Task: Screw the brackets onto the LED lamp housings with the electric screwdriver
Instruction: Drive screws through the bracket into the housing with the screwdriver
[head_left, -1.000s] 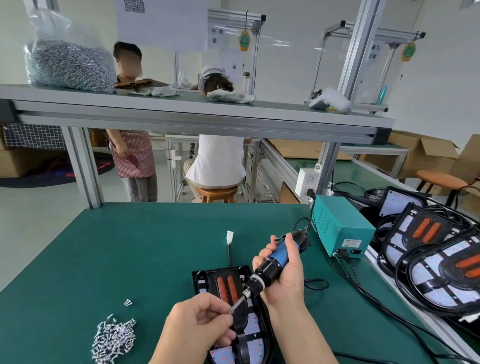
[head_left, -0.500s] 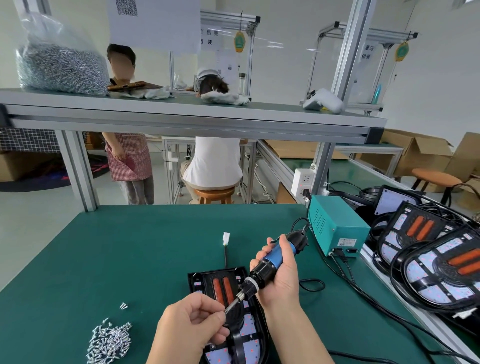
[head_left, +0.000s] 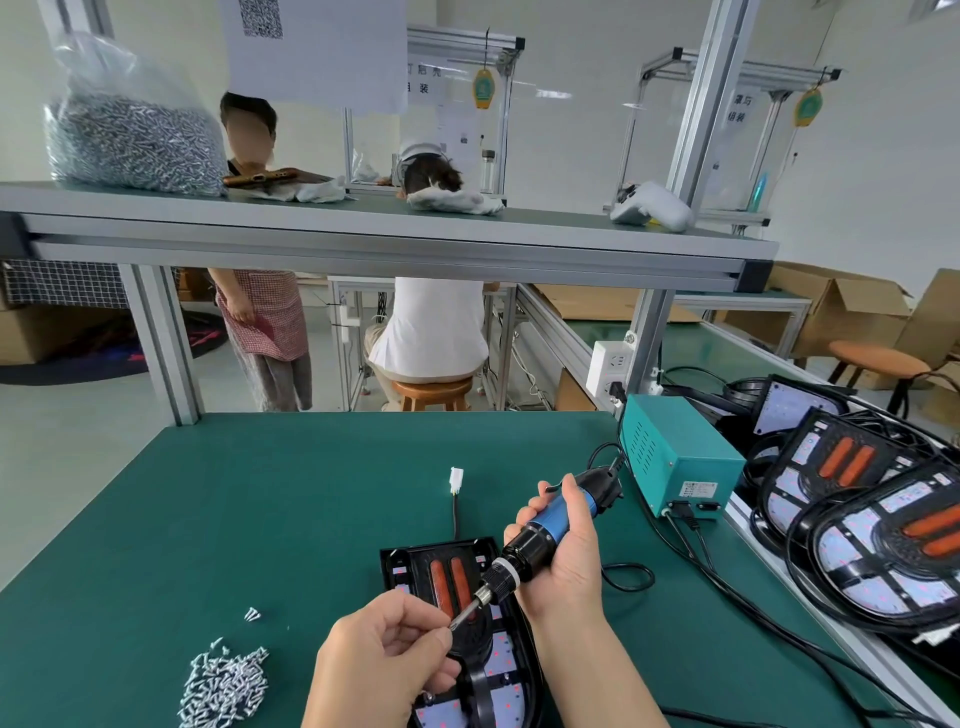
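The right hand (head_left: 571, 566) wraps the screwdriver (head_left: 535, 540); the left hand (head_left: 379, 660) has a pinching grip at its tip, probably seating a screw. The lamp (head_left: 410, 564) lies beneath.

A factory assembly workshop, seen from one work station. The counter (head_left: 260, 519) is covered with a green mat and framed by aluminium posts (head_left: 166, 338) carrying an overhead shelf (head_left: 363, 228), where a large clear bag of screws (head_left: 130, 140) sits. Loose screws (head_left: 223, 686) lie heaped on the counter, and a corded electric screwdriver (head_left: 550, 530) is near a teal power box (head_left: 680, 457) with cables plugged in. Black lamp housings (head_left: 857, 509) are stacked along the right edge. Beyond are more aluminium-framed stations with hanging tags (head_left: 483, 88), a seated person (head_left: 431, 332) on a wooden stool (head_left: 431, 389), a standing person in a checked apron (head_left: 265, 317), and open cardboard boxes (head_left: 841, 312) by a white wall.
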